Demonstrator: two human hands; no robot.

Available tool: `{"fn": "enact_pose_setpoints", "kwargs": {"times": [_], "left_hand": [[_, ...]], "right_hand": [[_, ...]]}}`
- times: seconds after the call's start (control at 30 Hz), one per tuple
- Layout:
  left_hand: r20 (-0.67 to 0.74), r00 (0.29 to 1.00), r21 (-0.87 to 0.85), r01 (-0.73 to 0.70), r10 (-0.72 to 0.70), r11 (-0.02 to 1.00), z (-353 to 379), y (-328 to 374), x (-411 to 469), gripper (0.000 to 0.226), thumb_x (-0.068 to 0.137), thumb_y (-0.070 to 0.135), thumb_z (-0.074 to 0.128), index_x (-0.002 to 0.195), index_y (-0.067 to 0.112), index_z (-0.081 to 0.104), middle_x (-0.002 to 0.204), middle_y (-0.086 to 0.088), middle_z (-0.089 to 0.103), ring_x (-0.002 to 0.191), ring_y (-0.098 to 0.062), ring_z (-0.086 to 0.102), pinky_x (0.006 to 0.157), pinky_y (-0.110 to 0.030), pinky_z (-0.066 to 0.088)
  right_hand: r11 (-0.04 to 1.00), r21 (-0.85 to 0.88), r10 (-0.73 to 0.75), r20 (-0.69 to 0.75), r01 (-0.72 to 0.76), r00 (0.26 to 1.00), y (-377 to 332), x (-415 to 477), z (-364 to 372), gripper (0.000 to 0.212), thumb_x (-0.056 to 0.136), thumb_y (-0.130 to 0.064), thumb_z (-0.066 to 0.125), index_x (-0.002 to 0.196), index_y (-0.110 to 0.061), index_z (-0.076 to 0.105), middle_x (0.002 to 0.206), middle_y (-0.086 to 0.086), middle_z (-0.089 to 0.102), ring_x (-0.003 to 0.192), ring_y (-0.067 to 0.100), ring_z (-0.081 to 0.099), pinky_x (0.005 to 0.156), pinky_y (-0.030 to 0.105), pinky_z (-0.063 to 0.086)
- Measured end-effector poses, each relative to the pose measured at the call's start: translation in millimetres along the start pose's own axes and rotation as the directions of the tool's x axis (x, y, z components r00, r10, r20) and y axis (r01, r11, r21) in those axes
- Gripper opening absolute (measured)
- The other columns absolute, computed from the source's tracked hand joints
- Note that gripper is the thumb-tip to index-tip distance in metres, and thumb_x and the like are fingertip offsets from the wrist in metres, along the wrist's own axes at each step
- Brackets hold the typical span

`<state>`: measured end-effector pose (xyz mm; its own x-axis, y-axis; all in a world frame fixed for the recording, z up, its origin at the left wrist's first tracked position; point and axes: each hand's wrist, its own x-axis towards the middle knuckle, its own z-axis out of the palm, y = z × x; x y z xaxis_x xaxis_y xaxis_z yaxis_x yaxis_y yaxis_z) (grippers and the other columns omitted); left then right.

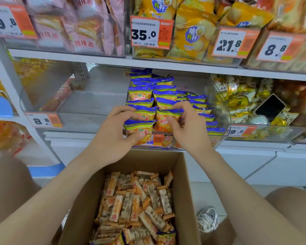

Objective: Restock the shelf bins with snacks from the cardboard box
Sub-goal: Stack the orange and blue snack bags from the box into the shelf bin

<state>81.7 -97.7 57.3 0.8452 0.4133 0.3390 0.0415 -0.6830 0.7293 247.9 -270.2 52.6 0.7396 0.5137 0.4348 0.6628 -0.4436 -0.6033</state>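
Note:
A clear shelf bin (pixel 221 137) in the middle shelf row holds several blue-and-yellow snack packets (pixel 163 93) standing in rows. My left hand (pixel 113 137) grips the front left packet (pixel 140 127), thumb on its face. My right hand (pixel 187 126) pinches the packet beside it (pixel 163 121) at its top edge. Below my arms stands an open cardboard box (pixel 185 191) filled with several orange wrapped snack bars (pixel 136 204); a few blue-and-yellow packets (pixel 166 238) show at its near edge.
To the left a clear bin (pixel 74 103) is almost bare, with a few packets along its left wall. Right of the middle bin lie gold-wrapped snacks (pixel 237 98) and a dark phone (pixel 269 107). Upper shelf bins hold pink and yellow bags. My knees and a shoe (pixel 208 219) flank the box.

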Motion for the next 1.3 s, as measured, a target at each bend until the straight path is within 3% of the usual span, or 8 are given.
{"fn": "enact_pose_setpoints", "kwargs": {"times": [0.3,0.5,0.63,0.77,0.87,1.0,1.17,1.3], "left_hand": [[0.073,0.984,-0.31,0.176,-0.162,0.934,-5.9,19.2,-3.4,0.037,0.088,0.034,0.081,0.121,0.04,0.066,0.119,0.016,0.072,0.107,-0.007,0.072,0.082,-0.029,0.064],[0.067,0.99,-0.541,0.141,-0.125,0.829,-5.0,33.0,-2.3,0.042,0.078,0.025,0.083,0.117,0.023,0.067,0.109,0.003,0.079,0.099,-0.016,0.076,0.081,-0.03,0.063],[0.049,0.991,-0.641,0.125,-0.122,0.757,6.6,50.6,0.9,0.039,0.085,0.027,0.076,0.122,0.019,0.066,0.11,-0.001,0.079,0.101,-0.021,0.076,0.082,-0.033,0.063],[-0.095,0.988,-0.037,-0.124,0.12,0.992,12.4,51.8,8.5,0.027,0.105,0.035,0.056,0.13,0.026,0.062,0.124,0.018,0.066,0.117,-0.003,0.061,0.095,-0.023,0.049],[0.028,0.947,0.367,-0.309,0.321,0.878,19.1,45.4,24.9,0.03,0.105,0.036,0.054,0.134,0.028,0.059,0.135,0.012,0.057,0.13,-0.013,0.048,0.109,-0.038,0.04],[0.118,0.928,0.502,-0.362,0.352,0.785,32.0,43.3,49.0,0.028,0.103,0.045,0.053,0.123,0.028,0.064,0.14,0.006,0.056,0.134,-0.022,0.047,0.111,-0.046,0.038],[0.109,0.948,0.547,-0.307,0.298,0.779,45.8,31.9,62.3,0.016,0.099,0.043,0.063,0.108,0.032,0.056,0.121,0.012,0.06,0.121,-0.02,0.053,0.109,-0.044,0.035],[0.112,0.962,0.53,-0.269,0.248,0.804,46.6,33.9,72.8,0.033,0.09,0.04,0.073,0.115,0.036,0.052,0.12,0.014,0.059,0.121,-0.017,0.052,0.114,-0.044,0.031]], "right_hand": [[1.0,0.017,-0.011,-0.119,0.013,0.993,-6.8,-11.7,-13.3,0.045,0.099,-0.041,0.062,0.144,-0.038,0.053,0.131,-0.002,0.043,0.121,0.015,0.039,0.104,0.034,0.038],[0.948,0.31,-0.123,0.133,0.076,0.983,-38.2,-34.7,-39.8,0.063,0.088,-0.054,0.077,0.143,-0.041,0.051,0.126,-0.015,0.06,0.119,0.01,0.058,0.09,0.026,0.051],[0.871,0.479,0.003,0.207,-0.104,0.978,-44.1,-39.1,-49.2,0.057,0.087,-0.025,0.086,0.135,-0.034,0.055,0.101,-0.006,0.077,0.09,0.016,0.074,0.077,0.035,0.06],[0.657,0.67,0.391,0.09,-0.346,0.916,-29.0,-18.9,-64.2,0.049,0.088,-0.02,0.085,0.127,-0.028,0.055,0.101,0.003,0.076,0.09,0.023,0.076,0.082,0.049,0.063],[0.646,0.674,0.498,-0.014,-0.359,0.867,2.1,12.3,-58.8,0.054,0.094,-0.017,0.079,0.134,-0.015,0.042,0.116,0.016,0.069,0.086,0.021,0.07,0.073,0.031,0.06],[0.757,0.548,0.486,-0.111,-0.354,0.867,48.6,57.2,-41.3,0.048,0.096,-0.024,0.075,0.127,-0.016,0.039,0.106,0.006,0.068,0.099,0.028,0.072,0.088,0.046,0.061],[0.851,0.315,0.47,-0.101,-0.42,0.877,84.2,112.2,-6.2,0.042,0.088,-0.032,0.081,0.101,-0.009,0.048,0.072,-0.001,0.049,0.066,0.024,0.05,0.057,0.029,0.038],[0.893,0.176,0.435,-0.107,-0.414,0.894,81.4,144.0,20.5,0.044,0.093,-0.028,0.078,0.123,-0.005,0.055,0.114,0.015,0.069,0.106,0.034,0.065,0.078,0.039,0.054]]}}
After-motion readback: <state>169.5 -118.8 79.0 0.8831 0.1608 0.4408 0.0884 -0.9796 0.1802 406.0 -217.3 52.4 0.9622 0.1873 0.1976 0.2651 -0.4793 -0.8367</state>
